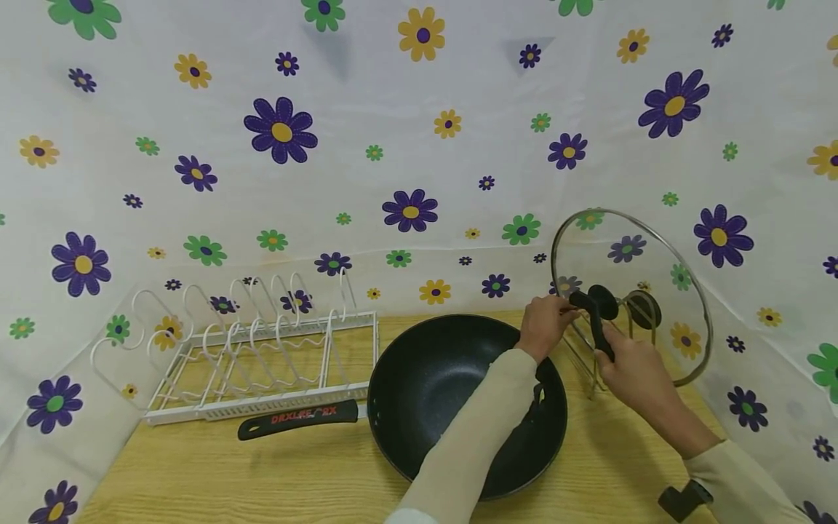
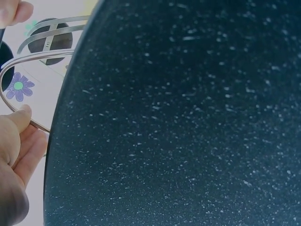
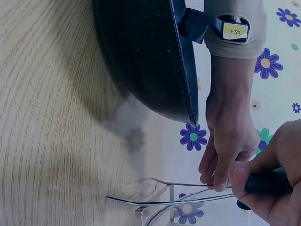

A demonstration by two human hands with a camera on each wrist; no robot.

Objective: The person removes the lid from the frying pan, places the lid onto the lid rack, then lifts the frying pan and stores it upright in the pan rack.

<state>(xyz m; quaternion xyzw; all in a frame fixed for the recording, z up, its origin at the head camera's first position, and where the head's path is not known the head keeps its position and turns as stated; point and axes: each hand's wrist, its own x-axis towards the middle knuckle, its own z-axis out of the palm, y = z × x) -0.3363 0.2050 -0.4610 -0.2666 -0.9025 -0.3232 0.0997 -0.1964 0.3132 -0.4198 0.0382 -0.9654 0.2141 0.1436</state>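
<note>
As right hand (image 1: 631,367) grips the glass lid's (image 1: 631,266) handle (image 1: 599,324), left hand (image 1: 545,325) pinching its rim (image 1: 592,210), keep it square to the metal rack (image 1: 594,378), surface's (image 1: 294,473) right edge!

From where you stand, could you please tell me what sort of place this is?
Probably a staged kitchen corner: a glass lid and a black wok suggest cooking, while flower-print sheeting on three sides looks makeshift.

I have room over the tabletop (image 1: 255,480) in front of the lettered handle (image 1: 308,418); rightward, the wok (image 1: 419,386) and left sleeve (image 1: 478,415) above it block me. Behind stands the white rack (image 1: 288,400); the upright glass lid (image 1: 622,262) bars the back right.
</note>
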